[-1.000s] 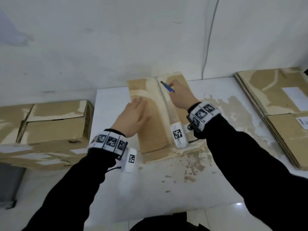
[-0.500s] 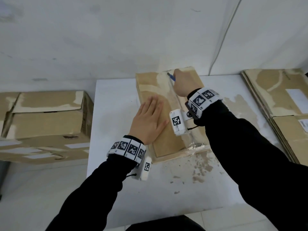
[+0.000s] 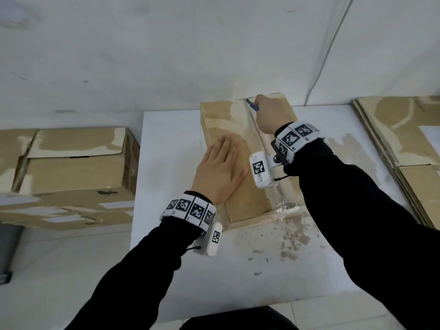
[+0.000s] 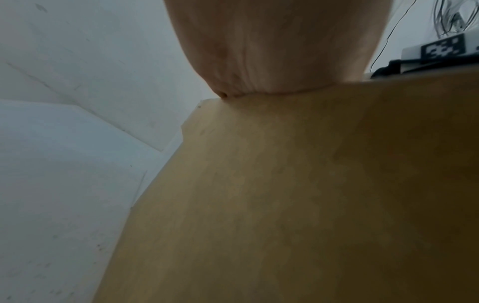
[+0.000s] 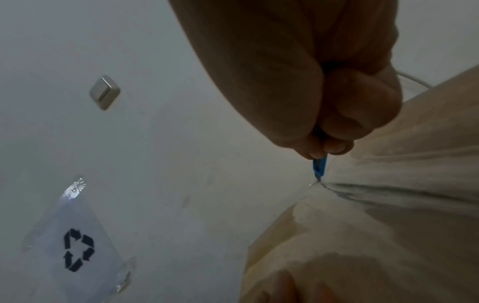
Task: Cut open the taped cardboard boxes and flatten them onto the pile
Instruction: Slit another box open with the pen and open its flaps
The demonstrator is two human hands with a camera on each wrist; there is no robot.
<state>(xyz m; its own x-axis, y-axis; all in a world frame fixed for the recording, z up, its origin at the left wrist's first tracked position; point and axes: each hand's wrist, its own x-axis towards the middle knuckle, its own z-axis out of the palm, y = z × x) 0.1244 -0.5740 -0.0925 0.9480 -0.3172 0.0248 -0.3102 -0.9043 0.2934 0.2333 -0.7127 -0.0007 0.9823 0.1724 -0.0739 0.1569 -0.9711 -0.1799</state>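
Observation:
A taped cardboard box (image 3: 221, 120) lies on the white table (image 3: 166, 144), its far end against the wall. My left hand (image 3: 220, 167) presses flat on the box top (image 4: 285, 184), fingers straight. My right hand (image 3: 270, 115) grips a blue box cutter (image 3: 252, 105) at the far end of the taped centre seam. In the right wrist view the blue box cutter (image 5: 318, 167) has its tip on the tape at the far edge of the box (image 5: 376, 235), held by my right hand (image 5: 326, 123). Flattened boxes (image 3: 404, 129) are piled at the right.
A larger brown box (image 3: 71, 167) with a partly lifted flap stands left of the table. A white cable (image 3: 326, 51) runs down the wall behind the box. Torn paper scraps (image 3: 292, 239) dot the table's near side. A recycling-symbol label (image 5: 75, 250) hangs on the wall.
My right hand has carried the cutter along the seam away from me to the box's far end. My left hand stays flat on the box top.

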